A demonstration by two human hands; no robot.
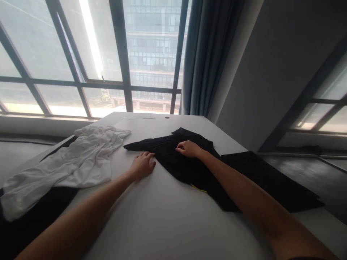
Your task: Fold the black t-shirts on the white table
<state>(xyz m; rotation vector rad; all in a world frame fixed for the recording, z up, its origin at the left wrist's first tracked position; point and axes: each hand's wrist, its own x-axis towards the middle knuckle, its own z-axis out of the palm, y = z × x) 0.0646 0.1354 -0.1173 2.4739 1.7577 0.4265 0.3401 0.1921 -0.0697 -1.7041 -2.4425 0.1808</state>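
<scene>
A black shirt (173,159) lies spread and slightly rumpled on the white table (151,224), with one pointed part reaching left and a thin yellow strip (198,188) along its near edge. On the tabletop, my left hand (142,165) rests with its fingers apart, the fingertips close to the shirt's left edge. My right hand (188,148) is over the middle of the shirt. Its fingers are curled and pressed against the cloth, seemingly pinching it; the fingertips are partly hidden.
To the left, a crumpled white garment (89,159) lies over dark cloth (54,202). A flat black folded cloth (268,180) lies at the table's right edge. Beyond the table are a window (151,47) and a blue-grey curtain (208,54). Near the far edge is a round cable hole (167,117).
</scene>
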